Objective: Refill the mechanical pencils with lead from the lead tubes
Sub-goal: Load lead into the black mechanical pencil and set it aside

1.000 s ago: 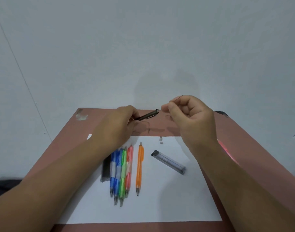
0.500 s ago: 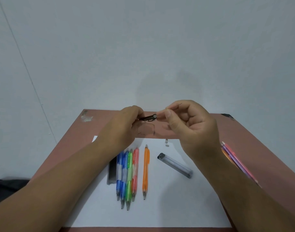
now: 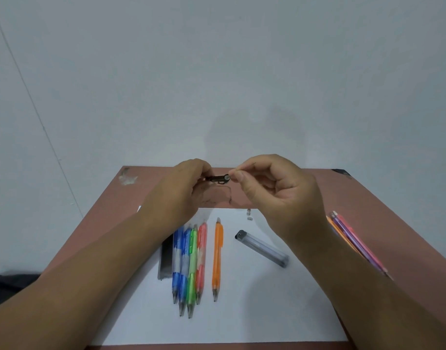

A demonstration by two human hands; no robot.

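The dark mechanical pencil (image 3: pixel 218 178) is being held above the far part of the table (image 3: pixel 383 200), its open end facing the right hand (image 3: pixel 275 190). The left hand (image 3: pixel 184 192) is gripping its barrel; the right hand is pinching something thin at that opening (presumably lead, too fine to make out). Lead feeding seems to be the step in hand. Next it likely calls for a steady, straight push. Five coloured pencils (image 3: pixel 191 261) and a clear lead tube (image 3: pixel 262 248) are lying on white paper (image 3: pixel 254 311) below.

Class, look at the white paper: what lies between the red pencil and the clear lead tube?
In the head view, one orange pencil lies between the red pencil and the clear lead tube, apart from both.
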